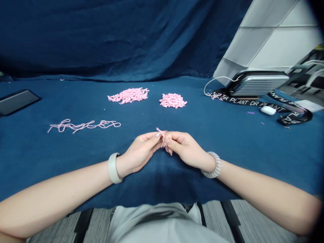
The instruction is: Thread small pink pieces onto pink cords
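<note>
Left hand [141,148]: your fingers are pinched narrow on one end of a short pink cord [160,131], low over the near middle of the table [227,141].
Right hand [182,146]: it meets the left fingertip to fingertip, closed on the same cord; its nails point toward you.
Cord: a small piece, one tip poking up between your two thumbs; the rest is hidden in your fingers, so you cannot tell whether a knot is already formed.
Step in hand: by the look of it, you are working the cord into a small knot or twist between both hands.
Next move: it likely calls for a fine, steady pull with both pinches kept tight, since the piece is short and could slip.
Wrists: a pale band [113,167] on your left, a coiled tie [214,165] on your right.
Loose strands [83,125]: long pink cords lying tangled on the table, well to your left.
Left heap [129,95]: a pile of small pink pieces, far side of the table.
Right heap [173,100]: a smaller, denser pile just beside it, apart from it.
Containers: none hold the pieces; both heaps lie bare on the blue cloth.
Far right: a silver case [258,84], a printed black strap [255,103] and a small white case [267,110].
Far left: a dark flat slab [16,100], perhaps a phone.
</note>
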### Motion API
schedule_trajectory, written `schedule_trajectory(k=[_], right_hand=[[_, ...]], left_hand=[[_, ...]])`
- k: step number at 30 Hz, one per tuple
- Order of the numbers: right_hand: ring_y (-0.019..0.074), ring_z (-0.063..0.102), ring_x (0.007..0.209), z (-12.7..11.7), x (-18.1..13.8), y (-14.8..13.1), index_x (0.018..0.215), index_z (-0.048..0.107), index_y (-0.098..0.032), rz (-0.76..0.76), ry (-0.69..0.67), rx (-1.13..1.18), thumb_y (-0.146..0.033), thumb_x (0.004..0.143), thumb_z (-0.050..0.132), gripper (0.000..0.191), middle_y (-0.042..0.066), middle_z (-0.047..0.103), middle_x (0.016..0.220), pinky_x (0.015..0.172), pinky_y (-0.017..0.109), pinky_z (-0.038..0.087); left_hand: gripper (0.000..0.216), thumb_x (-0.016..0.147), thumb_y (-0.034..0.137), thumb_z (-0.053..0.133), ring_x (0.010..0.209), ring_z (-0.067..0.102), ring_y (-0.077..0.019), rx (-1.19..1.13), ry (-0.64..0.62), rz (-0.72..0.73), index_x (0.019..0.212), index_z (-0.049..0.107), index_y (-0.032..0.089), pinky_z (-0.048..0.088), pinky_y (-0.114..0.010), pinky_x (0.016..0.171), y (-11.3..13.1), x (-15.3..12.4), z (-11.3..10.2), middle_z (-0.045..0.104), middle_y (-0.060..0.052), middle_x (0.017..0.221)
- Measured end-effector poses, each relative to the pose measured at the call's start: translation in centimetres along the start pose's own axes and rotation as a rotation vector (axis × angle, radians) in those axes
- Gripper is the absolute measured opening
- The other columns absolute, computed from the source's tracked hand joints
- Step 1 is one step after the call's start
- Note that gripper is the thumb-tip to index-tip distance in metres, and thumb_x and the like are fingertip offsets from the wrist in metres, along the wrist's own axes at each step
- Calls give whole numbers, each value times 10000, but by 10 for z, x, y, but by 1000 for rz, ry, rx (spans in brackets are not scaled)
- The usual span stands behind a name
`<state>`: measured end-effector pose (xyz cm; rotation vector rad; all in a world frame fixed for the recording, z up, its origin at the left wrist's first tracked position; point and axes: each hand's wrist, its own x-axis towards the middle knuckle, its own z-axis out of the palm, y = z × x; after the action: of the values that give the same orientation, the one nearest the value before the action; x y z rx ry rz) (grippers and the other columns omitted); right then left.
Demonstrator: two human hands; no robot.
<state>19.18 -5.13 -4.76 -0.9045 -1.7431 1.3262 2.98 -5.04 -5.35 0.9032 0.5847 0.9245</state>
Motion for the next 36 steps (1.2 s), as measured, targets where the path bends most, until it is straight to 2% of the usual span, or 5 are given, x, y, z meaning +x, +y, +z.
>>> schedule_trajectory(k=[4, 18, 23, 28, 36], right_hand=[[91, 411, 548, 4, 0, -1, 639, 476, -157, 73, -70, -39, -349, 884, 455, 311, -23, 445, 567, 568, 234, 357], [90, 426, 545, -2, 2, 0, 741, 567, -133, 141, -179, -25, -375, 868, 482, 286, -18, 472, 596, 556, 234, 359], [84, 426, 574, -18, 7, 2, 677, 523, -142, 111, -18, -16, -373, 848, 532, 287, -9, 479, 647, 588, 243, 351], [74, 399, 520, -27, 12, 3, 728, 507, -157, 207, 124, 317, -383, 770, 633, 262, -31, 453, 607, 536, 236, 342], [63, 411, 564, -25, 2, -22, 680, 505, -136, 63, -375, -82, -389, 900, 461, 338, 0, 468, 735, 538, 214, 344]], left_hand=[[200, 839, 261, 578, 723, 575, -137, 27, 18, -34, 736, 668, 115, 446, -325, 794, 0, -1, -1, 620, -45, 706], [47, 770, 174, 652, 887, 617, -163, -169, 220, 8, 751, 663, 132, 481, -305, 832, 2, -2, -3, 676, -62, 835], [34, 765, 175, 663, 774, 636, -122, -196, 199, -3, 773, 656, 143, 468, -303, 876, 4, -4, -3, 662, -14, 708], [99, 763, 229, 675, 652, 621, -88, -76, 130, -8, 776, 661, 132, 487, -241, 769, 5, -6, 0, 645, -2, 633], [313, 664, 409, 731, 455, 571, -74, 211, 20, -150, 701, 595, 130, 272, -148, 374, 9, -13, 2, 639, -11, 576]])
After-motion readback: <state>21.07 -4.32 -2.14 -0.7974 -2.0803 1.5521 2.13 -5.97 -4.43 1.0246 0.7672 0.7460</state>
